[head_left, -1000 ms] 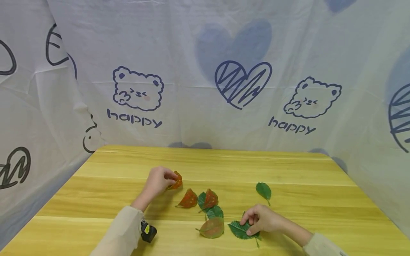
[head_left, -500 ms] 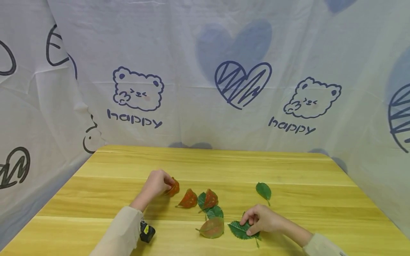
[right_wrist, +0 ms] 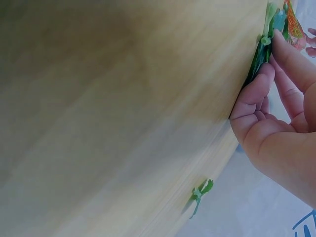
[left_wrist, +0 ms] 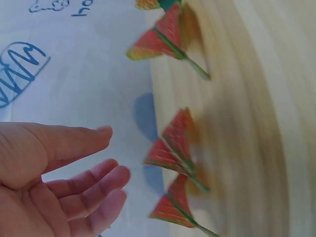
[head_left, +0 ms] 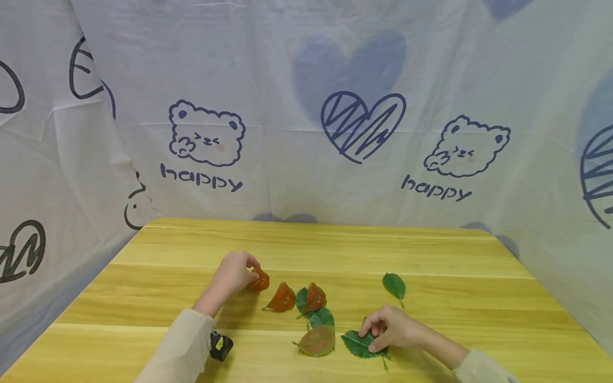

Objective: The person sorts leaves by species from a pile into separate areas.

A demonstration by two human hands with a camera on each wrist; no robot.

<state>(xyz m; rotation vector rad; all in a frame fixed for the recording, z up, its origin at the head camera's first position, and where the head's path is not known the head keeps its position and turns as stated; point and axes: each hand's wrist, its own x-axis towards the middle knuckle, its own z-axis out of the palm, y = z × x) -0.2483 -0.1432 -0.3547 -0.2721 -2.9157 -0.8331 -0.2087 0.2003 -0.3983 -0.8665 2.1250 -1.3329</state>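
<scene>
My left hand is at the left of the table, its fingertips at a red leaf. In the left wrist view the thumb and fingers stand apart with nothing between them, and two folded red leaves are close by. My right hand pinches dark green serrated leaves low over the tabletop, thumb on one side and curled fingers on the other. The right wrist view shows their stems at the fingertips.
Between the hands lie a red leaf, another red leaf over green ones, and a brownish-green leaf. A single green leaf lies farther right. A printed white cloth hangs behind the wooden table.
My left hand has drawn the far-left red leaf slightly nearer, and its fingers have since loosened from it. My right hand and the other leaves have stayed put.
</scene>
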